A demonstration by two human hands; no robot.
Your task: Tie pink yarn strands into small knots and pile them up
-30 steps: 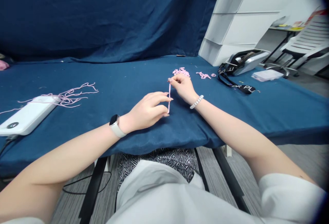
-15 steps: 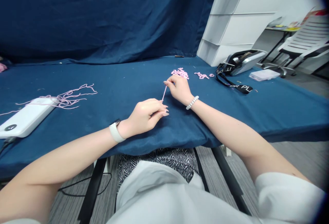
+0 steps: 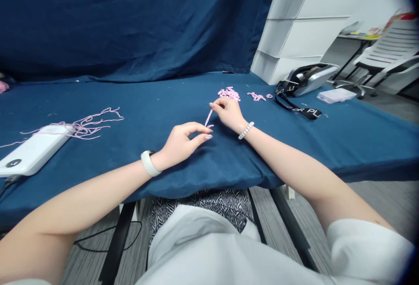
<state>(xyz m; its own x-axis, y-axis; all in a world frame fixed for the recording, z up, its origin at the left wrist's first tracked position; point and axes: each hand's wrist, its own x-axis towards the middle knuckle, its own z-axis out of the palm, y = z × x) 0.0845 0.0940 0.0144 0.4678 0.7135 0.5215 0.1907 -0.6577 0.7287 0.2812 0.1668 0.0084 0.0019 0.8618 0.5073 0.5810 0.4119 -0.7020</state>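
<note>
A short pink string (image 3: 208, 118) hangs from my right hand (image 3: 228, 113), whose thumb and forefinger are pinched on its upper end. Its lower part bends beside the fingertips of my left hand (image 3: 187, 140). The thumb and forefinger of that hand are parted, with a gap between them; whether a fingertip still touches the string I cannot tell. Just behind my right hand lies a pile of small pink string pieces (image 3: 229, 93). A smaller cluster of pink pieces (image 3: 256, 96) is to its right.
Long pink strings (image 3: 88, 125) lie at the left, partly over a white power bank (image 3: 39, 147) with a cable. A silver-and-black device (image 3: 309, 79) with a lettered strap (image 3: 306, 112) and a clear plastic box (image 3: 336, 95) are at the right. Blue cloth (image 3: 157, 106) covers the table.
My left thumb and forefinger have parted and shifted slightly up. The string, straight between both hands before, now bends at its lower end. My right hand has hardly moved.
</note>
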